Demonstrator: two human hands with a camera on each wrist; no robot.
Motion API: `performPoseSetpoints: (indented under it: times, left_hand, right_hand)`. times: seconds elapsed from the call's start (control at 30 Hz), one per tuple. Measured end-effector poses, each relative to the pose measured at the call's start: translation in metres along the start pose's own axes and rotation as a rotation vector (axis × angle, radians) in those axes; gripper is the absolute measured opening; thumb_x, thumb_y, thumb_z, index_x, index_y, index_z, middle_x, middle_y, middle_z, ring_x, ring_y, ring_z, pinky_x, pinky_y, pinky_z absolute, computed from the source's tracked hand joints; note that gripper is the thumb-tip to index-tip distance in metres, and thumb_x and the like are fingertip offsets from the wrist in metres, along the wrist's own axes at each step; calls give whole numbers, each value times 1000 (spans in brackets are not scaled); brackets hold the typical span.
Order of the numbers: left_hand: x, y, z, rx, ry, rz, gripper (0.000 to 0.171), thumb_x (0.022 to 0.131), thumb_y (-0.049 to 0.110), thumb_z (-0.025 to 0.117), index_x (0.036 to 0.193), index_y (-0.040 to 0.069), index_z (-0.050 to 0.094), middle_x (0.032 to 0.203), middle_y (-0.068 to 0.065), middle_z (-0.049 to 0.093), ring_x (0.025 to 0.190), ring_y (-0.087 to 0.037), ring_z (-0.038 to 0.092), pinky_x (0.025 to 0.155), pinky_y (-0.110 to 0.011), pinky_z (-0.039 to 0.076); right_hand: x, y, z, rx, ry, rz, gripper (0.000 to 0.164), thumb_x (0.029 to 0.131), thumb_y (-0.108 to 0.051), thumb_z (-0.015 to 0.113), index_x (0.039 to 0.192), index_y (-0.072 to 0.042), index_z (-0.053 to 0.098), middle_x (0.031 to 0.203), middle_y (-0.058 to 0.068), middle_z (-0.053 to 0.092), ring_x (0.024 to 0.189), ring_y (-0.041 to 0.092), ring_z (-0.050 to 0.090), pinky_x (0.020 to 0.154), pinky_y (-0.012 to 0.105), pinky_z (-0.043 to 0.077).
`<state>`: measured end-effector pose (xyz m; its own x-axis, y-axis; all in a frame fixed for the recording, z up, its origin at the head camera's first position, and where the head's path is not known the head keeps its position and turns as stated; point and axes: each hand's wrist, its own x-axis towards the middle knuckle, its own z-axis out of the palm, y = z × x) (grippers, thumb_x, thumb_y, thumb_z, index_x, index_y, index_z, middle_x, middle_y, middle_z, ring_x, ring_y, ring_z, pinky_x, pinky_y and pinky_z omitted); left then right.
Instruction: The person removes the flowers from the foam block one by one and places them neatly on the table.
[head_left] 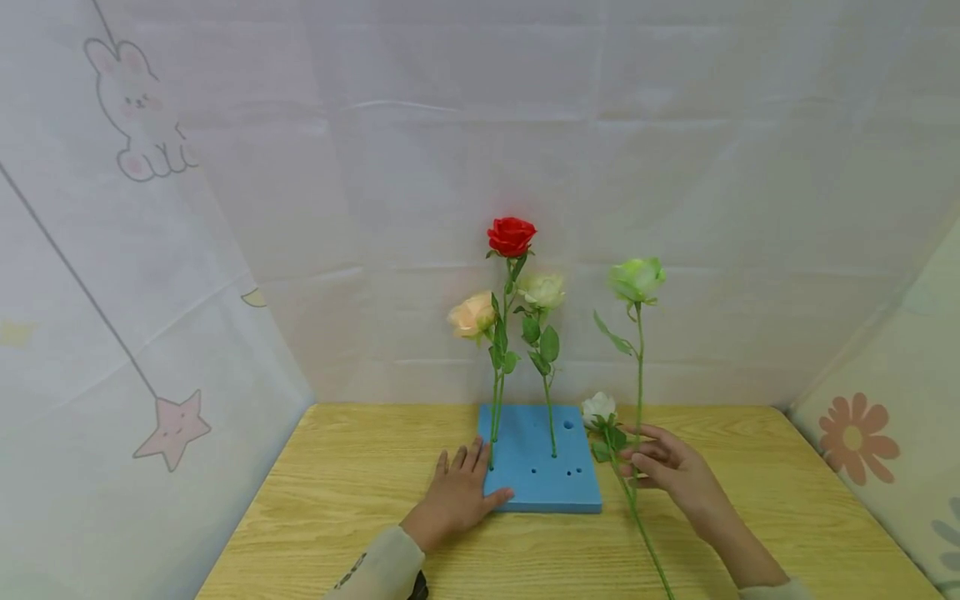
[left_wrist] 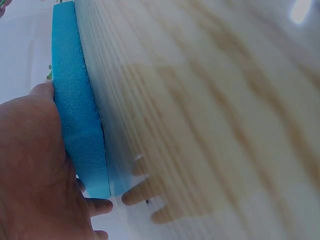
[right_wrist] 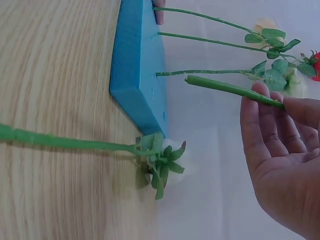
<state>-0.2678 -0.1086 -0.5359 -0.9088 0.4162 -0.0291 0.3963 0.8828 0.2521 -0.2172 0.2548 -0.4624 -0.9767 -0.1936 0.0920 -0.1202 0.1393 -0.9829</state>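
Observation:
My right hand [head_left: 678, 475] pinches the stem of a pale green artificial rose [head_left: 637, 280] and holds it upright, right of a blue foam board [head_left: 540, 493]. In the right wrist view the cut lower end of that green stem [right_wrist: 215, 85] points toward the board, off the table. My left hand [head_left: 456, 497] rests on the board's left side, fingers extended and thumb over the front left corner. Standing in the board are a red rose [head_left: 512, 237], a peach rose [head_left: 472, 316] and a cream rose [head_left: 543, 292]. Several small holes show in its top.
A white rose [head_left: 599, 409] lies on the wooden table [head_left: 360, 475] just right of the board, its stem running toward the front edge below my right hand. Pale printed cloth [head_left: 390, 208] hangs behind the table and along both sides.

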Motion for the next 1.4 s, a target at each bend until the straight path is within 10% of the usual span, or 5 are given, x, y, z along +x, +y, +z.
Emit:
performPoseSetpoints:
  times: [1.4]
  left_hand:
    - [8,-8,14,18,17,-5,98,94,80,31,164,13,17,170,-10,10,152,-39,23,118,-67,13]
  right_hand:
    - [-48,15,-59,-7,-155,43,45,107,-16,53,151,-20,47,116,-1,69,101,22,71,87,42,59]
